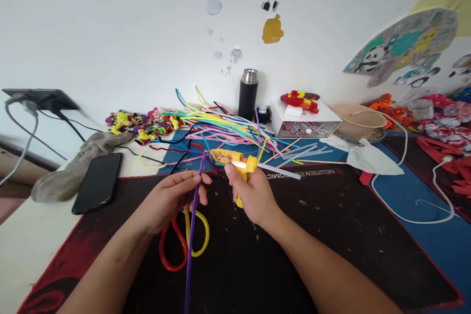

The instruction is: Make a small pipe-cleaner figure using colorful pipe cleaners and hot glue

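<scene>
My left hand point(180, 189) pinches a long purple pipe cleaner point(192, 235) a little below its upper end. The rest of the strip runs down past the bottom edge of the view. Wrapped around the grip of a yellow hot glue gun point(222, 156) is my right hand point(253, 194). The gun's stained nozzle end points left and is at the top of the purple strip; whether they touch I cannot tell. A clear glue stick point(281, 170) juts from the gun's back. Scissors with one red and one yellow handle point(208, 238) lie below my left hand, their blades hidden.
A heap of coloured pipe cleaners point(228, 125) lies behind my hands, before a black thermos point(248, 95). A white drawer box point(307, 120) stands right of it. A phone point(98, 181) is at left; a white cable point(415, 221) loops at right on the dark mat point(331, 245).
</scene>
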Tool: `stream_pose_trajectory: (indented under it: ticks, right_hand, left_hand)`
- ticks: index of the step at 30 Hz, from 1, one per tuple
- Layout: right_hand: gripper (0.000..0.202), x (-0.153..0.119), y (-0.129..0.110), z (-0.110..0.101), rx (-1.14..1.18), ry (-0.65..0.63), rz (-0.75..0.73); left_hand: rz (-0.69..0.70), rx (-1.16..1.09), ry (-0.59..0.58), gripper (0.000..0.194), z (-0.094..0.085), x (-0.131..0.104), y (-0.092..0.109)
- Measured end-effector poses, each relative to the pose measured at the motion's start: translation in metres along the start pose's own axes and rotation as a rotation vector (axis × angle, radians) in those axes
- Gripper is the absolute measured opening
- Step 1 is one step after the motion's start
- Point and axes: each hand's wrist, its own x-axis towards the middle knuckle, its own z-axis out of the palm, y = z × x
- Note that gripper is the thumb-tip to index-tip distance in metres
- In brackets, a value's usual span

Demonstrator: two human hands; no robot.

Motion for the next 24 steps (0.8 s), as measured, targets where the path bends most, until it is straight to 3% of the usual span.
stream_pose_trajectory:
  ticks: [24]
  right_hand:
    - [0.053,0.0009,0.0006,0.0002,0.035,0.000,-0.004]
  left_hand:
    - [0.011,-0.005,-0.005,0.037,-0.0019,0.0006,-0.0017]
